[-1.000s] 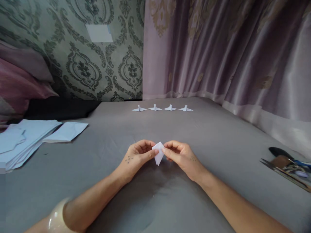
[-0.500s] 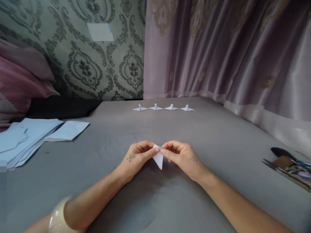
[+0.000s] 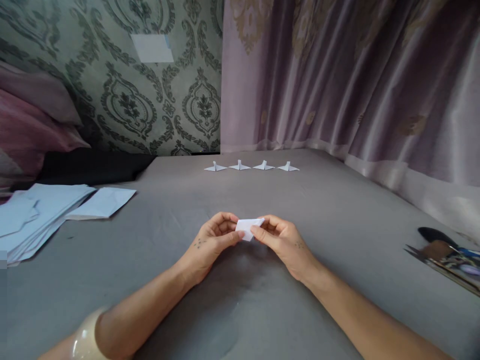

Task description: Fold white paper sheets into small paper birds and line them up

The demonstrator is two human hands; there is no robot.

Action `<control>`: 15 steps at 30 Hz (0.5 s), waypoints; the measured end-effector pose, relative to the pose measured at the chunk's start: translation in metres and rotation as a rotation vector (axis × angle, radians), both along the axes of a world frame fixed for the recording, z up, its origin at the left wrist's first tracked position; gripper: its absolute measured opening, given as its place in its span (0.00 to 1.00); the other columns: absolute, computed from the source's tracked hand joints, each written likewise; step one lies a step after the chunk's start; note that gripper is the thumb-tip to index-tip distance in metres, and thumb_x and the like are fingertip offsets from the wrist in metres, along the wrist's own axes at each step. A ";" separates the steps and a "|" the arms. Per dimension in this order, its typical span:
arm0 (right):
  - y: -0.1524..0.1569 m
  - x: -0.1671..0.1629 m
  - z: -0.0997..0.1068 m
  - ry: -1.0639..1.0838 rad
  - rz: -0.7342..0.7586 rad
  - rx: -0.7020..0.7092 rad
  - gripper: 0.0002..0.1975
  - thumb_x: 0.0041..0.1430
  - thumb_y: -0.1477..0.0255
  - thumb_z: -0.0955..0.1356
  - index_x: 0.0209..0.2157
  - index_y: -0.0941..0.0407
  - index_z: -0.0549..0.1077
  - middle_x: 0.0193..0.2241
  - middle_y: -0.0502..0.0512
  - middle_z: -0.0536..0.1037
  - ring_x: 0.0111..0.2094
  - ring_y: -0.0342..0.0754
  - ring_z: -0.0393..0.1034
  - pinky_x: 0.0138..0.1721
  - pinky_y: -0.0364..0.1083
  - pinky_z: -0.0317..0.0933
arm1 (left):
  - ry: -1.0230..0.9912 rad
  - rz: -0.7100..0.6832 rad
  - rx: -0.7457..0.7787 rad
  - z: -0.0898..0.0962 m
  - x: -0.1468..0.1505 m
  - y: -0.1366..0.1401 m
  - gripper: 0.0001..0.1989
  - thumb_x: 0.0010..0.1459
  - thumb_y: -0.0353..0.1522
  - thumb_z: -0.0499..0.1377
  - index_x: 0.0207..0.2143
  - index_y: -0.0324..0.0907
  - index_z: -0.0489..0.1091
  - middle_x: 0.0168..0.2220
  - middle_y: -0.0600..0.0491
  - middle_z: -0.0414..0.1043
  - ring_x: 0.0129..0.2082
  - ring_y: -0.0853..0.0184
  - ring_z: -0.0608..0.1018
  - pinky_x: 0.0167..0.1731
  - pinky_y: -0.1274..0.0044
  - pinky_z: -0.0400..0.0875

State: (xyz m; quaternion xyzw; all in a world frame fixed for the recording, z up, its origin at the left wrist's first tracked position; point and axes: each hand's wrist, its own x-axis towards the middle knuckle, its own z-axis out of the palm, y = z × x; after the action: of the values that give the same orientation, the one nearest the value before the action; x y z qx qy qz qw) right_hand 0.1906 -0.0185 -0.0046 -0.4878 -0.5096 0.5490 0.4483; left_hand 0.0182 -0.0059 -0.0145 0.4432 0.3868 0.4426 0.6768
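A small folded piece of white paper (image 3: 248, 226) is held between both hands above the grey surface. My left hand (image 3: 213, 237) pinches its left edge, thumb in front and fingers behind. At the right edge, my right hand (image 3: 281, 237) grips it with the thumb pressed on the front face. The fingertips behind the paper are partly hidden. Beyond the hands, several folded white paper figures (image 3: 239, 165) with flat pointed wings stand in a row.
To the left lies a stack of white paper sheets (image 3: 56, 202), with a folded white sheet (image 3: 107, 202) beside it. Dark cloth (image 3: 97, 165) lies behind them. At the right edge sit scissors (image 3: 416, 253) and a tray of tools (image 3: 455, 270). A purple curtain (image 3: 318, 80) borders the far right.
The paper in my hands has turned from a narrow triangle pointing down to a wider, flatter four-sided shape. Both hands remain near the same place.
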 end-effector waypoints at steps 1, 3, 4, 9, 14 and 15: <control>0.000 0.000 0.000 0.011 -0.002 0.013 0.12 0.51 0.63 0.71 0.34 0.57 0.75 0.30 0.52 0.78 0.34 0.45 0.71 0.39 0.44 0.63 | 0.017 -0.033 -0.016 0.001 0.001 -0.001 0.13 0.47 0.29 0.67 0.36 0.40 0.68 0.28 0.57 0.73 0.28 0.75 0.71 0.29 0.84 0.63; 0.001 0.000 0.000 0.010 -0.001 0.041 0.12 0.52 0.63 0.71 0.35 0.57 0.75 0.32 0.53 0.79 0.36 0.46 0.72 0.41 0.45 0.63 | 0.060 -0.105 -0.050 0.004 0.001 -0.004 0.12 0.48 0.31 0.67 0.36 0.40 0.70 0.30 0.55 0.74 0.28 0.75 0.72 0.30 0.83 0.64; 0.000 0.000 -0.001 -0.002 0.003 0.061 0.12 0.52 0.63 0.71 0.36 0.56 0.76 0.33 0.53 0.79 0.36 0.47 0.72 0.42 0.46 0.63 | 0.086 -0.127 -0.057 0.005 0.002 -0.005 0.11 0.49 0.32 0.67 0.35 0.39 0.71 0.30 0.54 0.75 0.28 0.74 0.72 0.31 0.83 0.64; 0.000 -0.003 -0.007 -0.115 0.039 0.172 0.11 0.54 0.65 0.70 0.36 0.56 0.77 0.32 0.52 0.79 0.35 0.46 0.72 0.40 0.45 0.64 | 0.157 -0.039 0.006 0.003 0.000 -0.003 0.11 0.52 0.38 0.64 0.34 0.39 0.76 0.29 0.54 0.75 0.28 0.74 0.71 0.31 0.83 0.63; 0.001 -0.004 -0.012 -0.133 0.029 0.177 0.10 0.56 0.65 0.68 0.35 0.55 0.77 0.32 0.52 0.79 0.34 0.45 0.71 0.38 0.44 0.63 | 0.185 0.039 0.042 0.001 -0.002 0.000 0.12 0.51 0.39 0.65 0.32 0.39 0.77 0.30 0.52 0.75 0.30 0.71 0.72 0.32 0.81 0.63; 0.002 -0.004 -0.012 -0.143 0.019 0.184 0.10 0.56 0.64 0.69 0.34 0.55 0.77 0.31 0.51 0.78 0.33 0.45 0.70 0.37 0.43 0.62 | 0.195 0.048 0.050 0.002 -0.002 0.000 0.12 0.50 0.39 0.65 0.32 0.39 0.77 0.30 0.52 0.75 0.30 0.71 0.72 0.32 0.81 0.63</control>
State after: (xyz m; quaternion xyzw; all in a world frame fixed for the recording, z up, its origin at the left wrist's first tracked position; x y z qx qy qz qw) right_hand 0.1865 -0.0164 -0.0168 -0.4777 -0.5932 0.4676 0.4486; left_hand 0.0163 -0.0060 -0.0124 0.4916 0.4502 0.4229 0.6139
